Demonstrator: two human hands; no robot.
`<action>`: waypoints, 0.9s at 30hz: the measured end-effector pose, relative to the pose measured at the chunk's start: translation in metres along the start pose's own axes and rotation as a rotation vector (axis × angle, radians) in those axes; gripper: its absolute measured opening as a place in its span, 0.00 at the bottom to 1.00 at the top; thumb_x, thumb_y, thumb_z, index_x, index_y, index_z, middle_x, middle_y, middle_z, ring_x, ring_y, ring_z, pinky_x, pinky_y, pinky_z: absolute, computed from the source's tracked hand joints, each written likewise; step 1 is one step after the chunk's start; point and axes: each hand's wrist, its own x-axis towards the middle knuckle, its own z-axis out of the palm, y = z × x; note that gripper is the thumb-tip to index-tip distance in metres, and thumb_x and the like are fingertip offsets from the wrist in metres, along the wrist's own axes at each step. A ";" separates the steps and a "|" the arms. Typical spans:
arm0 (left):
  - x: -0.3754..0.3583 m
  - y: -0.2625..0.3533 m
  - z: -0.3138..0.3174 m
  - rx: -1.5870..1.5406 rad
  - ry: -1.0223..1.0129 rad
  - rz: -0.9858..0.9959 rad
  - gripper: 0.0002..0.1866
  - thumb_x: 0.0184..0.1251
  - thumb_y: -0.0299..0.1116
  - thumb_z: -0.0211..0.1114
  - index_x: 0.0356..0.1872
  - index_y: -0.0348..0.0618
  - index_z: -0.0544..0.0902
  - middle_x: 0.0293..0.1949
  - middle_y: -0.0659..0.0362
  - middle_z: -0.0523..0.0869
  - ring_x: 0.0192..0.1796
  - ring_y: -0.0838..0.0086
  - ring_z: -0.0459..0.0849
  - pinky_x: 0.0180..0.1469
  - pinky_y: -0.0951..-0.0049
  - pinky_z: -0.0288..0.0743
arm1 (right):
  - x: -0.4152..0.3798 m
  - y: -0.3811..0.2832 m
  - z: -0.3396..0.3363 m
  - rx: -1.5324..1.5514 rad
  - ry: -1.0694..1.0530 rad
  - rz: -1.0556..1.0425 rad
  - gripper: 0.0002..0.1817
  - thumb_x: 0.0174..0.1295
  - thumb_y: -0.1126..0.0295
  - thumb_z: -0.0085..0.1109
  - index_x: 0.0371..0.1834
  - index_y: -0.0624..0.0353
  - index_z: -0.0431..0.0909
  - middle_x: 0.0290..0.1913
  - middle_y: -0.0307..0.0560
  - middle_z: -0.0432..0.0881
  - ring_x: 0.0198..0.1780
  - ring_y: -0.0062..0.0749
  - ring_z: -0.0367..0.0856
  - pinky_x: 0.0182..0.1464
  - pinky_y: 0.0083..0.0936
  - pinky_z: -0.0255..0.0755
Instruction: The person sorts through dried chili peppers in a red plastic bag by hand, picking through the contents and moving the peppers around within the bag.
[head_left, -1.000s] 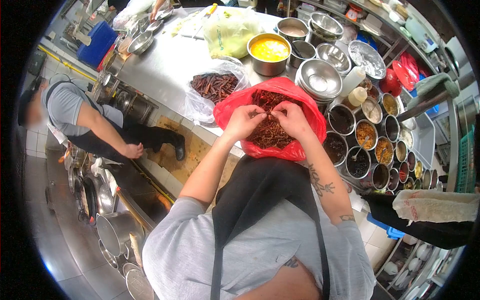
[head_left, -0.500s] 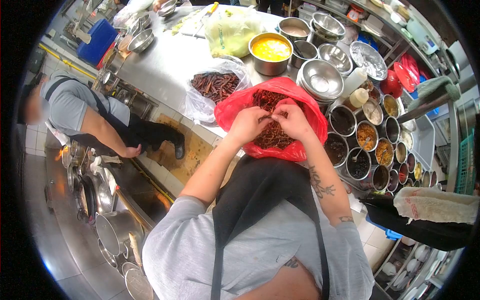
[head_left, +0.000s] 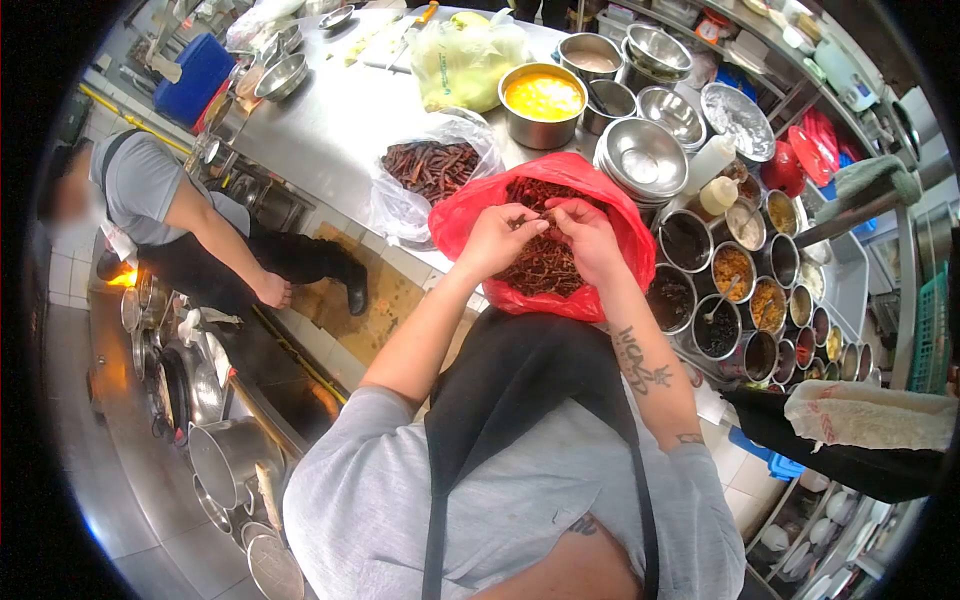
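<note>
A red plastic bag stands open at the table's edge in front of me, with thin dark-red dried pieces inside, like dried chillies. Over its mouth, my left hand has its fingertips pinched together. My right hand is pinched close beside it, fingertips nearly touching the left ones. Between them is something small and dark, too small to name. Left of the red bag, a clear plastic bag holds larger dark-red dried chillies.
A pot of yellow liquid and stacked steel bowls stand behind the red bag. Several sauce containers fill the right side. A co-worker stands at the left by the stove, where a large pot sits.
My hands have shifted slightly over the bag, the left one a little higher, both still pinched. The co-worker at the left has moved, and that person's hand is lower.
</note>
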 end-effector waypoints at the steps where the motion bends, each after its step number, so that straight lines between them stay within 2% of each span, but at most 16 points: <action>1: 0.000 -0.002 0.000 -0.011 -0.008 -0.030 0.07 0.69 0.33 0.70 0.35 0.40 0.87 0.25 0.66 0.82 0.25 0.85 0.76 0.28 0.80 0.67 | 0.000 -0.002 0.004 -0.059 0.033 -0.049 0.09 0.73 0.66 0.59 0.49 0.56 0.83 0.44 0.37 0.84 0.44 0.21 0.79 0.48 0.24 0.74; 4: -0.005 -0.010 -0.005 -0.167 -0.074 -0.110 0.08 0.72 0.35 0.67 0.37 0.40 0.86 0.25 0.67 0.80 0.23 0.86 0.73 0.26 0.80 0.65 | 0.000 -0.023 0.008 -0.144 0.380 0.035 0.11 0.73 0.64 0.59 0.51 0.58 0.83 0.43 0.39 0.85 0.42 0.23 0.80 0.46 0.26 0.75; 5: -0.007 -0.013 -0.009 -0.238 -0.102 -0.134 0.08 0.73 0.35 0.66 0.38 0.41 0.85 0.24 0.68 0.79 0.23 0.86 0.72 0.26 0.80 0.64 | 0.000 -0.029 0.006 -0.440 0.400 -0.009 0.16 0.68 0.64 0.64 0.53 0.62 0.82 0.47 0.43 0.86 0.42 0.28 0.81 0.48 0.28 0.76; 8: -0.011 -0.024 -0.016 -0.704 -0.226 -0.218 0.09 0.77 0.37 0.61 0.43 0.41 0.81 0.25 0.68 0.74 0.22 0.84 0.68 0.25 0.80 0.61 | 0.001 -0.022 -0.002 -0.900 0.261 -0.129 0.22 0.61 0.64 0.70 0.55 0.64 0.81 0.51 0.51 0.87 0.44 0.38 0.84 0.51 0.32 0.76; 9: -0.013 -0.027 -0.016 -0.803 -0.235 -0.237 0.10 0.79 0.38 0.58 0.45 0.42 0.78 0.27 0.67 0.72 0.23 0.82 0.66 0.26 0.80 0.59 | 0.002 -0.014 -0.003 -1.011 0.225 -0.149 0.20 0.54 0.65 0.73 0.49 0.61 0.84 0.50 0.55 0.85 0.48 0.47 0.84 0.54 0.38 0.76; 12: -0.010 -0.031 -0.014 -0.894 -0.243 -0.200 0.11 0.79 0.40 0.58 0.43 0.43 0.78 0.28 0.66 0.73 0.25 0.82 0.67 0.27 0.80 0.59 | -0.016 -0.028 0.016 -1.447 -0.068 -0.111 0.15 0.54 0.63 0.73 0.43 0.57 0.86 0.48 0.53 0.84 0.52 0.51 0.82 0.55 0.41 0.76; 13: -0.010 -0.032 -0.014 -0.897 -0.248 -0.197 0.11 0.80 0.40 0.57 0.43 0.43 0.78 0.29 0.65 0.74 0.25 0.82 0.67 0.27 0.80 0.59 | -0.021 -0.029 0.022 -1.566 -0.092 -0.092 0.12 0.55 0.63 0.72 0.38 0.56 0.86 0.45 0.51 0.82 0.53 0.51 0.81 0.55 0.43 0.76; 16: -0.006 -0.029 -0.013 -0.923 -0.224 -0.215 0.12 0.81 0.41 0.56 0.41 0.44 0.77 0.31 0.64 0.76 0.25 0.81 0.67 0.26 0.80 0.59 | -0.020 -0.023 0.020 -1.657 -0.145 -0.097 0.10 0.58 0.65 0.68 0.39 0.57 0.86 0.46 0.53 0.83 0.51 0.51 0.82 0.54 0.45 0.76; 19: -0.007 -0.020 -0.014 -0.954 -0.121 -0.314 0.12 0.80 0.41 0.56 0.39 0.45 0.77 0.31 0.63 0.78 0.25 0.81 0.68 0.24 0.80 0.58 | -0.015 -0.031 0.015 -1.539 -0.114 -0.083 0.08 0.61 0.66 0.65 0.39 0.58 0.85 0.44 0.56 0.84 0.50 0.53 0.83 0.52 0.47 0.76; 21: -0.007 -0.014 -0.015 -0.945 -0.085 -0.379 0.12 0.80 0.41 0.57 0.37 0.45 0.77 0.30 0.63 0.79 0.24 0.81 0.69 0.22 0.81 0.56 | -0.015 -0.035 0.016 -1.490 -0.016 -0.139 0.08 0.62 0.67 0.63 0.39 0.58 0.84 0.43 0.58 0.84 0.49 0.54 0.83 0.52 0.48 0.76; 24: -0.003 -0.024 -0.007 -0.671 -0.055 -0.331 0.12 0.79 0.42 0.59 0.36 0.45 0.77 0.26 0.65 0.78 0.21 0.81 0.70 0.21 0.82 0.55 | -0.016 -0.040 0.019 -1.368 0.069 -0.137 0.08 0.64 0.68 0.60 0.39 0.59 0.83 0.41 0.60 0.84 0.48 0.57 0.83 0.52 0.48 0.76; 27: -0.002 -0.021 0.004 -0.550 -0.002 -0.237 0.07 0.77 0.36 0.62 0.46 0.46 0.82 0.26 0.66 0.79 0.22 0.83 0.70 0.22 0.83 0.59 | -0.010 -0.029 0.010 -1.260 0.093 -0.180 0.08 0.64 0.69 0.59 0.40 0.61 0.83 0.41 0.61 0.84 0.47 0.59 0.83 0.51 0.49 0.75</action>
